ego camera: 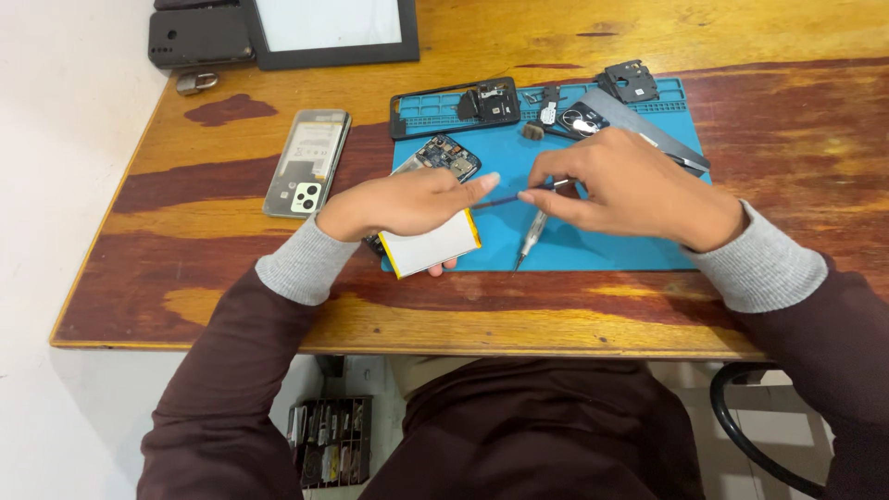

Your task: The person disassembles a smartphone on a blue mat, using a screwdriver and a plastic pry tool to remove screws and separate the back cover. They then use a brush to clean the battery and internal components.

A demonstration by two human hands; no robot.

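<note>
My left hand [407,204] lies over an opened phone [444,155] and grips a flat white battery [431,248] with a yellow edge. Its fingertips also pinch one end of a thin dark blue strip [505,198]. My right hand [630,190] pinches the other end of that strip, just right of the left fingertips. Both hands hover above a blue work mat [611,245]. A small silver screwdriver [532,237] lies on the mat under the right hand.
On the mat's far edge sit a dark phone frame [454,106], small black parts [632,81], a metal tool [667,139]. A phone back cover [307,162] lies left on the wooden table [787,139]. A tablet [333,32] and dark phone [199,37] rest far left.
</note>
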